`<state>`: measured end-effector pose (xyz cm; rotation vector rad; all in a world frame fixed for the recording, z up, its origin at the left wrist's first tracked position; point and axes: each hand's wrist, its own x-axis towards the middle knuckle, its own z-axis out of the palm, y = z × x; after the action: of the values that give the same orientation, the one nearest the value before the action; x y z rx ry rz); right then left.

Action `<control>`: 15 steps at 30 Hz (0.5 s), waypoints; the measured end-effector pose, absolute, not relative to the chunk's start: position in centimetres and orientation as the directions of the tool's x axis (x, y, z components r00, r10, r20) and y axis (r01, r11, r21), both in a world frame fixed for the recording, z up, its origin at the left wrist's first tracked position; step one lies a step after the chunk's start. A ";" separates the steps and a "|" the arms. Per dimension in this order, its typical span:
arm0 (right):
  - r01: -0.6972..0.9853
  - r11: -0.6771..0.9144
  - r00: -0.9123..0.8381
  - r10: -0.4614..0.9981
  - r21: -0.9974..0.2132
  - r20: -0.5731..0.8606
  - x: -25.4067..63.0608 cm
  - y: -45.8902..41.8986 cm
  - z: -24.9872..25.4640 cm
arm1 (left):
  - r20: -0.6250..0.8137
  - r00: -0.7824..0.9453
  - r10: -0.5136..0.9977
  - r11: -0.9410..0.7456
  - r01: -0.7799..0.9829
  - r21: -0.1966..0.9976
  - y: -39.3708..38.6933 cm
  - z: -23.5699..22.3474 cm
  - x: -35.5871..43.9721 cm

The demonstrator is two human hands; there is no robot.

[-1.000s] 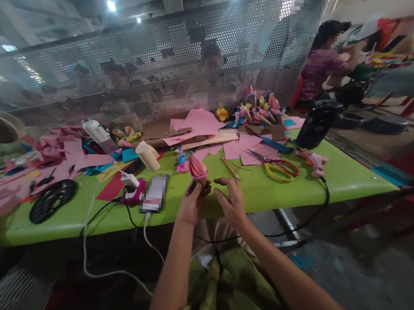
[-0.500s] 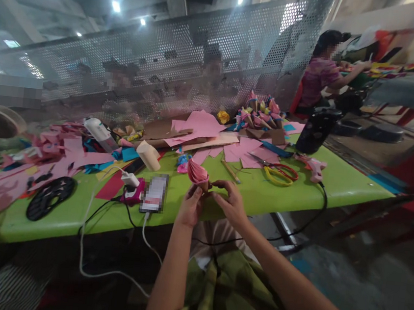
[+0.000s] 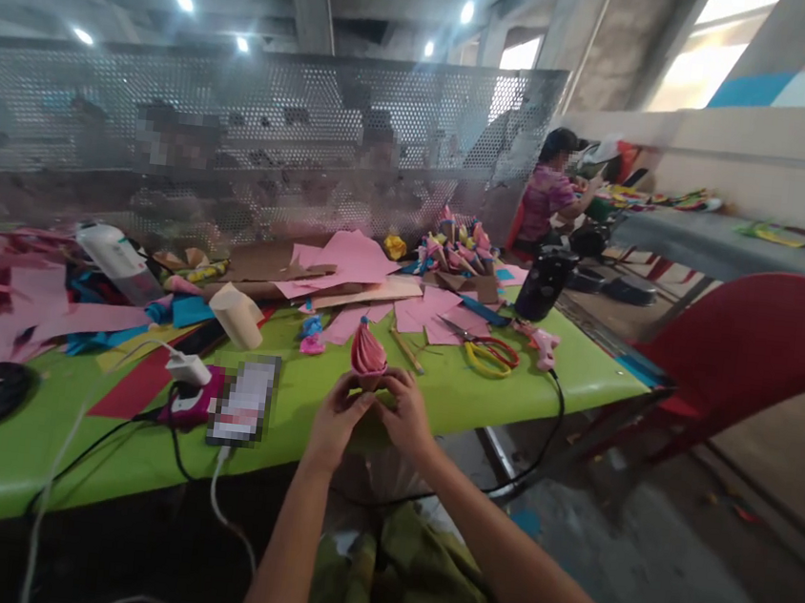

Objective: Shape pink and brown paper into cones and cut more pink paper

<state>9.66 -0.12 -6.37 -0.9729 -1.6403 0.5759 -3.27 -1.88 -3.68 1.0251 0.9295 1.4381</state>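
A pink pleated paper flower bud (image 3: 369,348) stands upright between my two hands, just above the front part of the green table. My left hand (image 3: 340,415) is closed around its lower left side. On the other side, my right hand (image 3: 402,409) pinches the base, its fingers wrapped against the paper. The fingers hide most of the bud's lower end. Behind it on the table lie a small blue and pink crumpled paper piece (image 3: 312,334) and a pencil-like stick (image 3: 407,351).
Scissors (image 3: 487,355), a pink glue gun (image 3: 545,347) and a black tumbler (image 3: 546,283) stand or lie to the right on the green table (image 3: 464,404). A phone (image 3: 245,400) charges at left near cables. Pink paper sheets (image 3: 349,262) and several paper flowers (image 3: 455,248) lie behind.
My right hand has closed onto the base of the bud, where its fingers were apart before. The bud now stands more upright. The camera view has levelled and turned to the right.
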 end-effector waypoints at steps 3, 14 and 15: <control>0.306 0.536 -0.084 0.838 -0.786 0.539 9.5 0.0 -6.5 | 0.129 -0.082 0.988 -0.143 -0.196 0.970 -1.6 -3.0 -3.2; 0.221 0.514 -0.175 0.857 -0.829 0.485 9.9 -0.7 -5.9 | 0.204 -0.102 0.974 -0.217 -0.137 0.966 4.1 2.5 -1.0; 0.193 0.505 -0.189 0.860 -0.841 0.473 10.1 -0.8 -5.7 | 0.214 -0.085 0.973 -0.224 -0.123 0.967 5.2 3.0 -0.5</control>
<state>10.15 -0.81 -5.68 -0.9058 -1.6813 0.7807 -0.49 5.20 2.98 1.2332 1.0482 1.4839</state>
